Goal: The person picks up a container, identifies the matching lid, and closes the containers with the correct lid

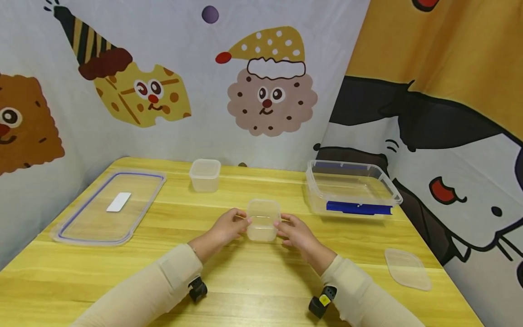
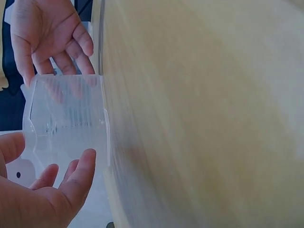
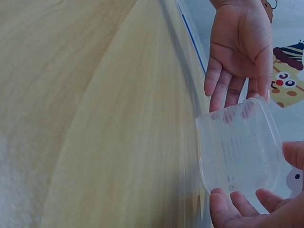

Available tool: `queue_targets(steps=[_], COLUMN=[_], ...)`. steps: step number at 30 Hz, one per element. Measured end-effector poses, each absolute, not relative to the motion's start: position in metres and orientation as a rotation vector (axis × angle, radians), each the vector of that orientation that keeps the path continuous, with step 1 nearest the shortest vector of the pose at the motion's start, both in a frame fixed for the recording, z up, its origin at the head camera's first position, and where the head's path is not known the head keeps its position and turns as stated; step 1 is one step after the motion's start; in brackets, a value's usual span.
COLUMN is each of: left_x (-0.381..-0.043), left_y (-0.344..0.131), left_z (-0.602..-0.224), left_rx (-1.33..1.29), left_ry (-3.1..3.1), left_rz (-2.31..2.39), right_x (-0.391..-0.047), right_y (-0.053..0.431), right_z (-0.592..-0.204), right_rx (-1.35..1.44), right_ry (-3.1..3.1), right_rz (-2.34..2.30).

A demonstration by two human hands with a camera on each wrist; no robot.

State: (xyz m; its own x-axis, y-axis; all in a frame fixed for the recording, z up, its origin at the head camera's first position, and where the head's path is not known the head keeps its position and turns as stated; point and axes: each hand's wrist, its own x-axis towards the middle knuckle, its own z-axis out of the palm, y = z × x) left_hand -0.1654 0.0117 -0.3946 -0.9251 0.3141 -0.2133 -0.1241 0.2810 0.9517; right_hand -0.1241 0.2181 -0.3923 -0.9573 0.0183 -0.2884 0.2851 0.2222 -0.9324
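A small translucent plastic container [image 1: 263, 230] stands on the table between my two hands. On its left side is my left hand [image 1: 227, 227], thumb and fingers spread and only slightly bent. My right hand [image 1: 297, 231] is at the opposite side with its thumb at the container's edge. In the left wrist view, the container [image 2: 66, 114] shows its clear wall between the two hands, and the fingers of the right hand [image 2: 50, 33] reach its side. The right wrist view has the left hand [image 3: 240, 47] at the container's far side, fingertips visible through the plastic.
A second small container [image 1: 205, 175] stands at the back. To the right is a large clear box [image 1: 353, 195] with a blue clasp. A large blue-rimmed lid [image 1: 98, 227] lies at left, bearing a white card [image 1: 119, 202]. One small clear lid [image 1: 407, 269] lies near the right edge.
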Motion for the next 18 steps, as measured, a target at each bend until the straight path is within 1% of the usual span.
queue_targets(steps=[18], left_x=[-0.163], left_y=[0.012], left_z=[-0.396], left_rx=[0.290], left_ry=[2.357], left_rz=[1.593], right_x=[-0.124], right_y=[0.230], right_z=[-0.389], right_rx=[0.203], right_ry=[2.463], right_rz=[-1.765])
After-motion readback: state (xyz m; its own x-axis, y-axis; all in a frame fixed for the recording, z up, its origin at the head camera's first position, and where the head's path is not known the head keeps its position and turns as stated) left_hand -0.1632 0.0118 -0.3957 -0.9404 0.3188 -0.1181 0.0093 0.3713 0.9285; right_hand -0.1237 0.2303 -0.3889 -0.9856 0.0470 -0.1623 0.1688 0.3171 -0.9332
